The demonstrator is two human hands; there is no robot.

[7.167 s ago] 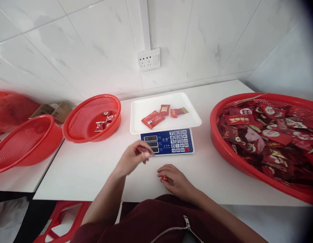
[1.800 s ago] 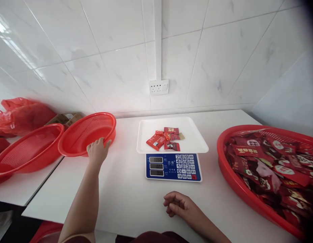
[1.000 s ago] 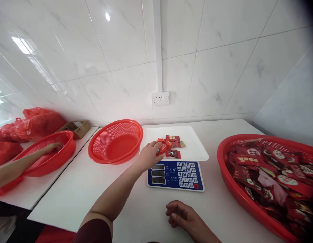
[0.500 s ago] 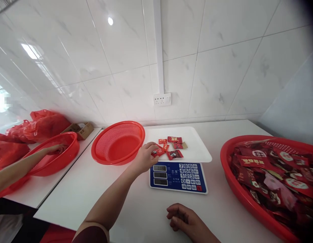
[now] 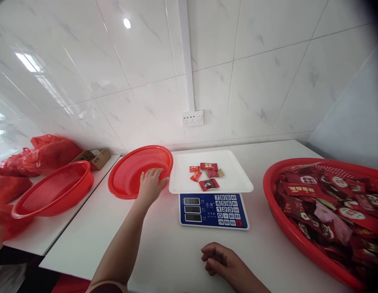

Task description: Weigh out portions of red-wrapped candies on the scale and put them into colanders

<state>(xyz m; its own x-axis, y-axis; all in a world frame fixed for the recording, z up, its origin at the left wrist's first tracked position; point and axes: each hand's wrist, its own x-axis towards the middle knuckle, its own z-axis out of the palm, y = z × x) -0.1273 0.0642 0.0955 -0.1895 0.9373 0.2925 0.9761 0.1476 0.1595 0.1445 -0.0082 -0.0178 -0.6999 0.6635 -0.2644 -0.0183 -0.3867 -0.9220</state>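
Basket (image 5: 130, 173): left hand (image 5: 150, 184) spread over rim; scale (image 5: 214, 207) beside; right hand (image 5: 221, 262) curled.

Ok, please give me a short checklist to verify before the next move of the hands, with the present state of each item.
1. Left hand over the near rim of the red basket: ok.
2. Packet held in the left hand: cannot tell.
3. Right hand resting loosely curled on the table: ok.
4. Candy packets lying on the scale tray: ok.
5. Scale display readable: not ok, too small.
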